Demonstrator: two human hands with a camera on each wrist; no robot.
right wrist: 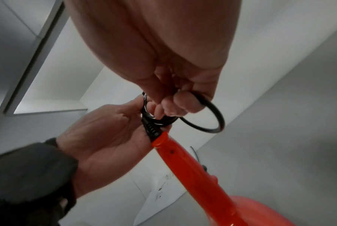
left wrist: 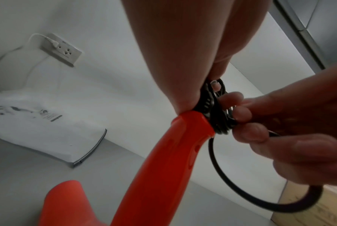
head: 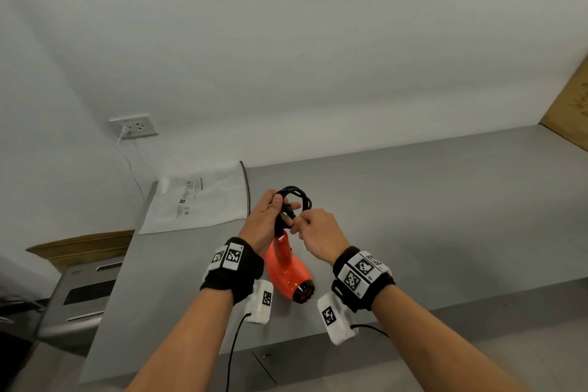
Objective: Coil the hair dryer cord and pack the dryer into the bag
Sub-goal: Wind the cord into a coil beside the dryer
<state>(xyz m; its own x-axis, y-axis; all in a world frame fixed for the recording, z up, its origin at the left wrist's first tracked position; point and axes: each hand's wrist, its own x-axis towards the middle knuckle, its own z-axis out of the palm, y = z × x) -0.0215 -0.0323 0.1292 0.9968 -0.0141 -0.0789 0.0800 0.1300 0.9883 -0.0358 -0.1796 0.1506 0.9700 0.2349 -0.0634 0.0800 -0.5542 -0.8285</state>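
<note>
The orange hair dryer point(head: 288, 267) hangs handle-up just above the grey table point(head: 429, 216), nozzle towards me. Its black cord point(head: 295, 197) is gathered in loops at the top of the handle. My left hand point(head: 280, 208) grips those loops against the handle end point(left wrist: 191, 122). My right hand point(head: 299, 227) pinches one strand, and a single loop point(right wrist: 212, 117) curls out below its fingers point(right wrist: 175, 104). The white bag point(head: 197, 200) lies flat at the table's back left, apart from both hands. The plug is hidden.
A wall outlet point(head: 133, 127) with a white plug and cable sits left of the bag. A cardboard box point(head: 569, 111) stands at the far right of the table. Left of the table are a grey appliance point(head: 82, 293) and more cardboard point(head: 82, 248).
</note>
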